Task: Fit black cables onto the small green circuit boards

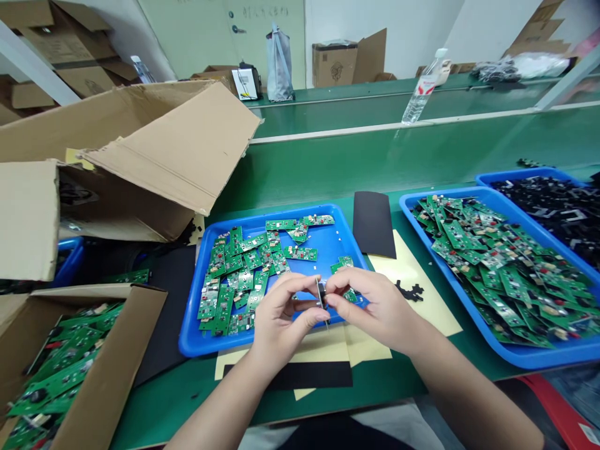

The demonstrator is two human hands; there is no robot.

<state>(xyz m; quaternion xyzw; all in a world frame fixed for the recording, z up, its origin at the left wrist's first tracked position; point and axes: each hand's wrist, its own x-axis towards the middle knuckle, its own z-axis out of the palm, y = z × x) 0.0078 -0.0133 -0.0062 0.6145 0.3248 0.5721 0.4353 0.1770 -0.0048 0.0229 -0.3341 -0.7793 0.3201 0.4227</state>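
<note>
Over the front of a blue tray (pixel 190 340), my left hand (pixel 281 319) pinches a circuit board (pixel 320 292) that is turned edge-on to me. My right hand (pixel 379 306) has its thumb and forefinger closed on a small black part (pixel 323 287) against the board's right face; its exact shape is hidden by the fingers. Several green circuit boards (pixel 225 306) lie loose in the tray, mostly on its left side. Another board (pixel 345 262) is partly covered by my right hand. Small black pieces (pixel 410 290) rest on yellow paper to the right.
A second blue tray (pixel 497 356) heaped with boards stands at right, with a tray of black parts (pixel 553 200) behind it. Cardboard boxes (pixel 187 144) crowd the left, one (pixel 107 375) full of boards. Black sheets (pixel 374 225) and a water bottle (pixel 424 90) are beyond.
</note>
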